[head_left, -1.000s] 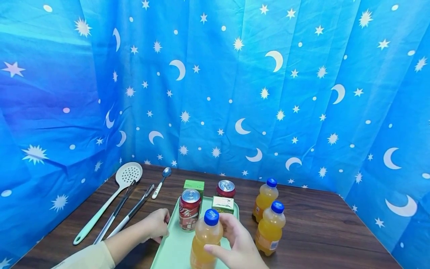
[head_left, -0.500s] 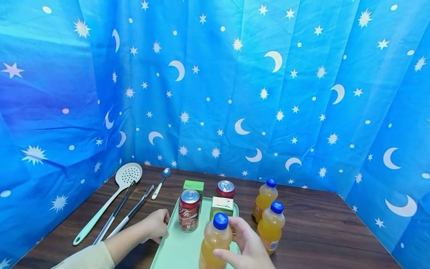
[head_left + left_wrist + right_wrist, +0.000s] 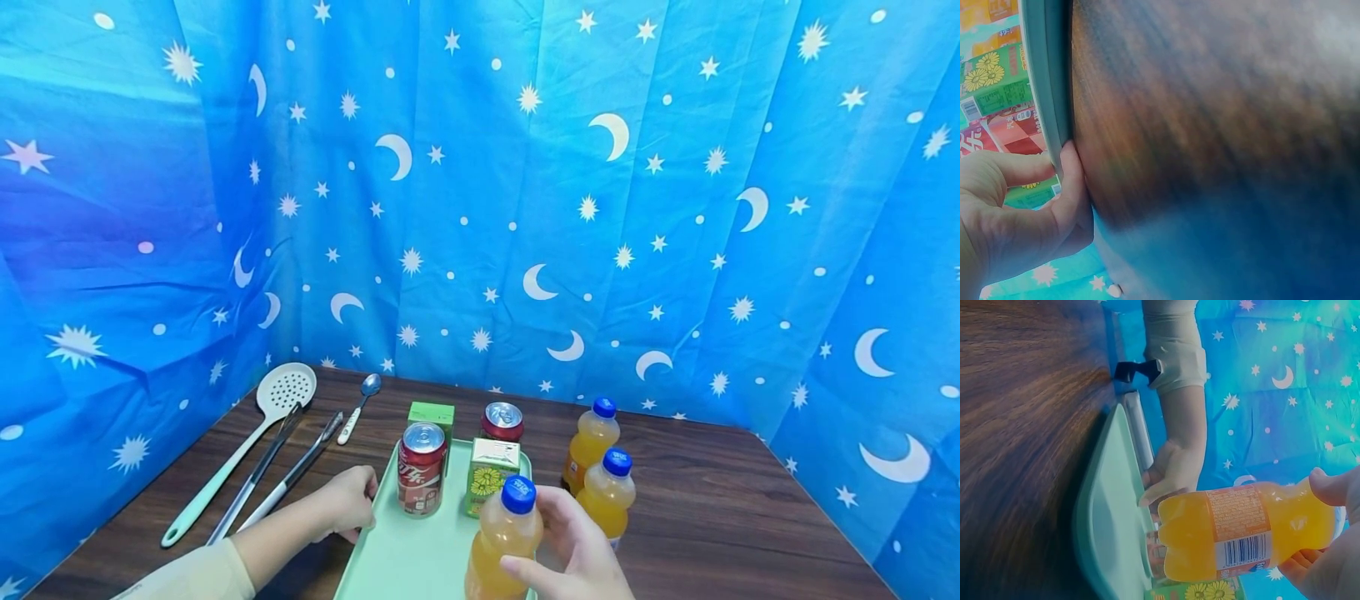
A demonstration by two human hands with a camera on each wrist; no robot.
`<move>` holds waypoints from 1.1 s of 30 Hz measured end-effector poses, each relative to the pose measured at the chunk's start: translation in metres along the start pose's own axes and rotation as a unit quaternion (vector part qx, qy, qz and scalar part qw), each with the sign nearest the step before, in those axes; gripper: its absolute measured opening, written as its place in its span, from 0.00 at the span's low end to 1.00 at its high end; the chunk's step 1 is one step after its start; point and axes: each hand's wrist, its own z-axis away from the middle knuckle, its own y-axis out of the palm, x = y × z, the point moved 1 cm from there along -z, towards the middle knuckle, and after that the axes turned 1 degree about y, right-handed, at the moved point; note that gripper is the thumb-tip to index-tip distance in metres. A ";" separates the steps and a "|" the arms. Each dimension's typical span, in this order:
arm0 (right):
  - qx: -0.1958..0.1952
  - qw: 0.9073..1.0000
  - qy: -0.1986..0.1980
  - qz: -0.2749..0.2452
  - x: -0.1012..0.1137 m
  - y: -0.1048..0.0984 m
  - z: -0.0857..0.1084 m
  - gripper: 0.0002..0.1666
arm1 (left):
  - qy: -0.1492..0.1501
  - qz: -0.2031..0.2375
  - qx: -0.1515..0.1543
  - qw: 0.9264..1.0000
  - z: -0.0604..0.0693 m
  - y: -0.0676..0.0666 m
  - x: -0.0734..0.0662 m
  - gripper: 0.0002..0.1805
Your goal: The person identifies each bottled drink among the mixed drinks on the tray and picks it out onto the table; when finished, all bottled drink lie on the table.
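My left hand (image 3: 349, 502) pinches the left rim of a pale green tray (image 3: 408, 558), its thumb on the inner side in the left wrist view. My right hand (image 3: 577, 546) grips the upper part of a bottle of orange drink (image 3: 504, 542) with a blue cap. In the right wrist view, this bottle's base stands just off the tray's surface; in the head view its base is cut off. On the tray are a red soda can (image 3: 422, 471) and a green drink carton with yellow flowers (image 3: 491, 483). Behind the can stands another green carton (image 3: 432, 413).
Two more orange drink bottles (image 3: 595, 442) stand right of the tray. A second red can (image 3: 502, 422) is at the tray's far end. To the left lie a skimmer (image 3: 288, 390), tongs (image 3: 281, 483) and a small spoon (image 3: 362, 408). A starry blue curtain (image 3: 480, 208) surrounds the table.
My right hand has carried the bottle to the right, over the tray's right side, uncovering the front of the flowered carton. The left hand stays on the tray rim.
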 end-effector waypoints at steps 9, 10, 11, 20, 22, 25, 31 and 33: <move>-0.018 1.000 0.007 -0.004 -0.001 -0.010 0.006 0.44 | -0.003 -0.006 0.004 1.000 0.000 -0.002 0.000 0.16; -0.019 1.000 0.009 -0.001 -0.001 -0.012 0.006 0.44 | -0.003 -0.006 0.003 1.000 0.000 -0.002 0.000 0.16; -0.020 1.000 0.011 0.003 -0.001 -0.014 0.007 0.44 | -0.002 -0.005 0.003 1.000 -0.001 -0.001 0.001 0.16; -0.041 0.999 0.025 0.004 -0.007 -0.028 0.013 0.43 | 0.001 -0.009 -0.002 1.000 -0.001 -0.001 0.002 0.16; -0.050 0.998 0.032 0.005 -0.009 -0.031 0.014 0.42 | 0.000 -0.010 -0.003 1.000 -0.001 -0.001 0.002 0.15; -0.067 0.997 0.040 0.012 -0.012 -0.034 0.015 0.40 | -0.001 -0.010 -0.002 1.000 -0.001 -0.002 0.002 0.15; -0.112 0.992 0.057 0.029 -0.017 -0.042 0.017 0.40 | -0.002 -0.007 -0.003 1.000 0.000 -0.002 0.001 0.16; -0.124 0.990 0.060 0.035 -0.018 -0.045 0.017 0.41 | -0.003 -0.007 -0.005 1.000 0.001 -0.002 0.001 0.16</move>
